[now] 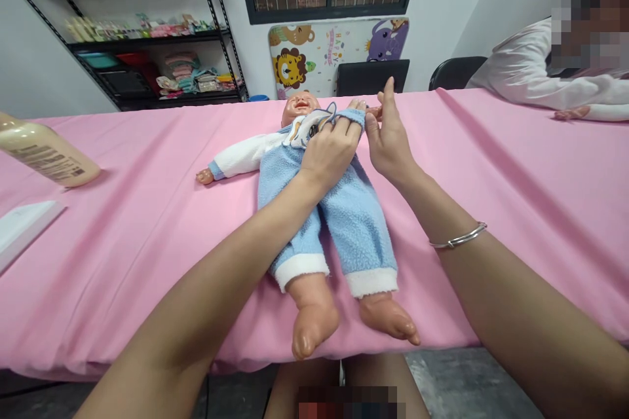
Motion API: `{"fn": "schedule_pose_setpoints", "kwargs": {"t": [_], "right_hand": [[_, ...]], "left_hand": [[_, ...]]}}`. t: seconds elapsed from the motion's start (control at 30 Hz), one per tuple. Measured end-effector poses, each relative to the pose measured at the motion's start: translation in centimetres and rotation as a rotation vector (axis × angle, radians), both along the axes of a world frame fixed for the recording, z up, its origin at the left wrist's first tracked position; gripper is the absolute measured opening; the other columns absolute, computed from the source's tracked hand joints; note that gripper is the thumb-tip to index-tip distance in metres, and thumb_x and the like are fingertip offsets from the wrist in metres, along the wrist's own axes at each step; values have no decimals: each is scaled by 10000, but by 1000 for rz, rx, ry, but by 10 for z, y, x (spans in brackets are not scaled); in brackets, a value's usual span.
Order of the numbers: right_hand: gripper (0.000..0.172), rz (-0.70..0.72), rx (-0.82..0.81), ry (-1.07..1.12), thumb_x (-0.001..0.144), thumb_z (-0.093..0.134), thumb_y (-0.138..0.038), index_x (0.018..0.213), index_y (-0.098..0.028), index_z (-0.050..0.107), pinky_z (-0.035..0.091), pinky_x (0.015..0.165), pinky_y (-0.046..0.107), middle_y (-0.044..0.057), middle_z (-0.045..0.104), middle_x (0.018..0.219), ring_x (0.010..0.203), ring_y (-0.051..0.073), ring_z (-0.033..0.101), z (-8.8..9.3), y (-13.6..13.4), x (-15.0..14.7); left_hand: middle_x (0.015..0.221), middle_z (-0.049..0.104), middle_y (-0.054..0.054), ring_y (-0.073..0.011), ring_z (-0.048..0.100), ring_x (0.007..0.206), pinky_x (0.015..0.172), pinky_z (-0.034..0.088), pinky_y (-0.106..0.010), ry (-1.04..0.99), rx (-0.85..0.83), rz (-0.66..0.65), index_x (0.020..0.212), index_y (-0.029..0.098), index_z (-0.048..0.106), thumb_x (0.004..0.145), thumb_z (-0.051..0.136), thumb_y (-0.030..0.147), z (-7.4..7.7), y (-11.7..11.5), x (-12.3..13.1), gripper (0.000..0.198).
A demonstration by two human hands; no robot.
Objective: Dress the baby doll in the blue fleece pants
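Note:
A baby doll (pixel 295 167) lies on its back in a light blue and white fleece outfit, its head at the far side and its bare feet towards me. My left hand (pixel 331 147) reaches across its chest, fingers curled over the blue-cuffed sleeve (pixel 358 118) of the doll's arm on the right. Beside that cuff, my right hand (pixel 392 141) is open with its fingers stretched upward. Its thumb is close to the doll's small hand, which is partly hidden. The doll's other arm (pixel 240 156) lies stretched out to the left.
A pink cloth (pixel 147 222) covers the table. At left are a cream-coloured bottle (pixel 49 150) with a barcode and a white flat box (pixel 29 226). Across the table at right, another person's arm (pixel 525 72) rests on the cloth. Behind stands a black shelf (pixel 147 42).

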State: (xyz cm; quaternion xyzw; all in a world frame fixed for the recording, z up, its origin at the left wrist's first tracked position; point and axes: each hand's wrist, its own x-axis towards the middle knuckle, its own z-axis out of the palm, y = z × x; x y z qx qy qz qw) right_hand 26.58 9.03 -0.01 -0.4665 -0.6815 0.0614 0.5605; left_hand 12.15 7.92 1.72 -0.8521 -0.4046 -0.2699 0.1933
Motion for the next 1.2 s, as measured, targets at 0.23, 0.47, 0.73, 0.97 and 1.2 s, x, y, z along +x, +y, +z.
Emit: {"fn": "schedule_pose_setpoints", "kwargs": {"t": [0.23, 0.47, 0.73, 0.97, 1.2], "right_hand": [[683, 149, -123, 50, 965, 322, -624, 1529, -239, 320, 345, 1174, 387, 67, 395, 1508, 1440, 215, 337, 1, -5, -10], [635, 245, -217, 256, 908, 508, -608, 1397, -205, 477, 468, 1055, 368, 87, 560, 1343, 1310, 239, 494, 4, -15, -22], [467, 188, -353, 413, 813, 694, -425, 1186, -194, 534, 527, 799, 316, 53, 641, 903, 906, 196, 629, 8, -15, -20], [274, 216, -503, 745, 783, 609, -204, 1031, -236, 497, 508, 747, 257, 15, 620, 960, 878, 135, 594, 6, -1, -1], [97, 168, -464, 470, 862, 516, -285, 891, -215, 455, 435, 601, 256, -20, 447, 662, 587, 103, 443, -6, 57, 8]], "left_hand": [[1335, 563, -138, -268, 524, 1207, 1064, 413, -394, -34, -27, -64, 1355, 127, 507, 1004, 199, 125, 2, 3, -2, 467], [1160, 616, -155, -281, 576, 1088, 924, 462, -361, -68, -113, 6, 1162, 97, 607, 998, 326, 137, 1, 5, 3, 328], [1189, 576, -198, -322, 594, 1094, 900, 482, -397, -21, -268, 53, 1249, 62, 536, 974, 429, 153, 3, 1, 5, 309], [1206, 605, -156, -294, 600, 1095, 931, 485, -413, -53, -300, -35, 1265, 99, 544, 962, 460, 164, 1, 3, 4, 321], [1215, 583, -119, -215, 563, 1118, 996, 449, -334, -226, -255, -206, 1283, 164, 583, 835, 588, 95, 1, 5, 4, 453]]}}
